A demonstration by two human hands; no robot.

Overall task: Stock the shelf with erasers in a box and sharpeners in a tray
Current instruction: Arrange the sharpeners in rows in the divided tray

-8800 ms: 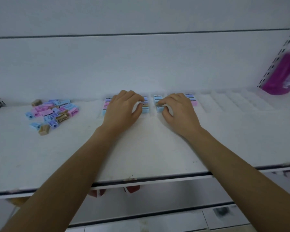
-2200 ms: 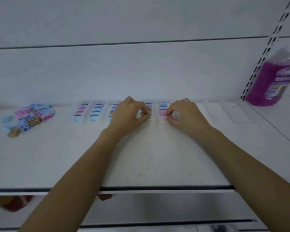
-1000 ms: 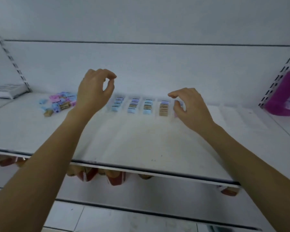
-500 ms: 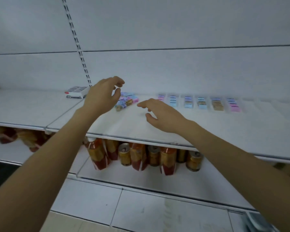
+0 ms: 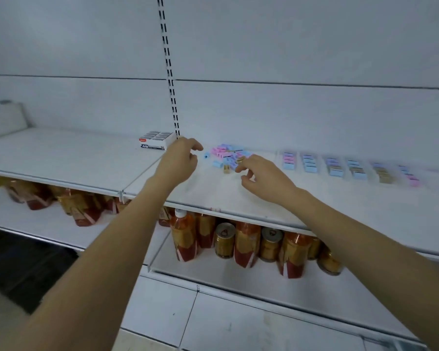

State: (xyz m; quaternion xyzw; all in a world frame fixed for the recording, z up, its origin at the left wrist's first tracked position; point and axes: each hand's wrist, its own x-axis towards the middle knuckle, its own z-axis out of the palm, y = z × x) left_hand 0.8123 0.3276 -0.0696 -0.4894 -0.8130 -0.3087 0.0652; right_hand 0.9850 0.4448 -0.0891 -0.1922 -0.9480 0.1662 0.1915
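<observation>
A: Hands?
B: Left hand (image 5: 180,162) loosely curled, empty; right hand (image 5: 262,174) part-open, empty, poised at loose sharpeners (image 5: 227,155) (tray (image 5: 321,169) lies to their right).
A: Suggest pinching one by its flat sides.

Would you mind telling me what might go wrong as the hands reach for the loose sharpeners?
The right hand is low beside the loose sharpeners; a sweep could scatter them off the shelf onto the drinks below. One blue sharpener lies apart from the heap and might be missed. The left hand hovers near the eraser box and could nudge it.
</observation>
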